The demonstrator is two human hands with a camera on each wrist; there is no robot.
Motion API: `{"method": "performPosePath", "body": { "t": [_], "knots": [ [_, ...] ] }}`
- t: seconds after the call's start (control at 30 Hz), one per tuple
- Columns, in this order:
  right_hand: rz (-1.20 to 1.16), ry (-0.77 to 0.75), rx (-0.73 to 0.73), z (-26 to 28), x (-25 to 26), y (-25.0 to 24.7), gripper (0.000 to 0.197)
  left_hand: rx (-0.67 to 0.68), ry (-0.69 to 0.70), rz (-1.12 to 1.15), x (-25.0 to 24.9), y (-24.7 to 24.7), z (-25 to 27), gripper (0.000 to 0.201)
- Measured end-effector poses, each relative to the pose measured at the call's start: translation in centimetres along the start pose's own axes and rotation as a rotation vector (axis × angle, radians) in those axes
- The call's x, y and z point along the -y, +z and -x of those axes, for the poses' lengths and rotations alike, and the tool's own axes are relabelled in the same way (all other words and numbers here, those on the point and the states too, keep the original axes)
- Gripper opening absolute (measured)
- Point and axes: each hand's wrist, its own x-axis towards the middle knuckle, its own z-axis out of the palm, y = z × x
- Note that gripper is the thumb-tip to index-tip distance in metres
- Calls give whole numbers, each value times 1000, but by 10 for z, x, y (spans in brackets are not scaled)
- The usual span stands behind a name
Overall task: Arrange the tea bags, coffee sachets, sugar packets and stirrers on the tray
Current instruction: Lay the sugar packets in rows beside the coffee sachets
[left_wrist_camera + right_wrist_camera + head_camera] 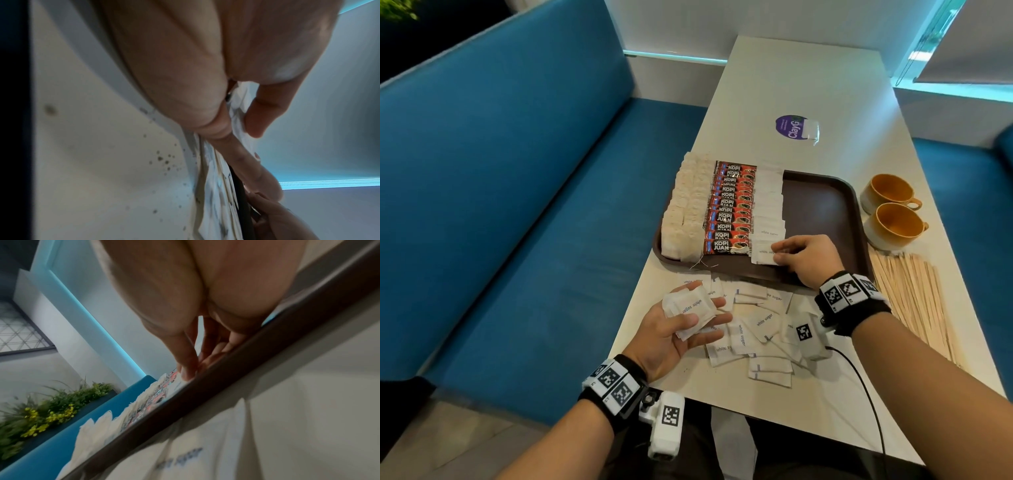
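Observation:
A dark brown tray (822, 202) holds a column of tea bags (681, 209), a column of red coffee sachets (729, 209) and a column of white sugar packets (770, 202). My right hand (779, 253) pinches the nearest sugar packet (762, 253) at the front of that column. Palm up over the table's near left edge, my left hand (688, 325) holds a stack of sugar packets (690, 308) under its thumb. Loose sugar packets (753, 329) lie scattered on the table before the tray. Wooden stirrers (914, 301) lie in a bundle at the right.
Two orange cups (890, 212) stand right of the tray. A purple round sticker (792, 126) with a small clear packet lies farther back on the white table (808, 78). A blue bench (517, 205) runs along the left. A black cable (866, 394) trails from the right wrist.

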Motion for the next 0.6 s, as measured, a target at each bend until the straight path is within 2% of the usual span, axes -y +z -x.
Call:
{"method": "performPosePath", "body": {
  "t": [0.23, 0.4, 0.5, 0.6],
  "knots": [
    [66, 21, 28, -3, 6, 1, 12, 0, 5, -28, 0, 0, -1, 68],
    [-42, 98, -99, -10, 5, -2, 6, -1, 12, -39, -1, 0, 0, 67],
    [-1, 118, -74, -13, 9, -2, 25, -2, 12, -42, -1, 0, 0, 67],
    [77, 63, -6, -12, 20, 3, 26, -7, 14, -48, -1, 0, 0, 67]
  ]
}}
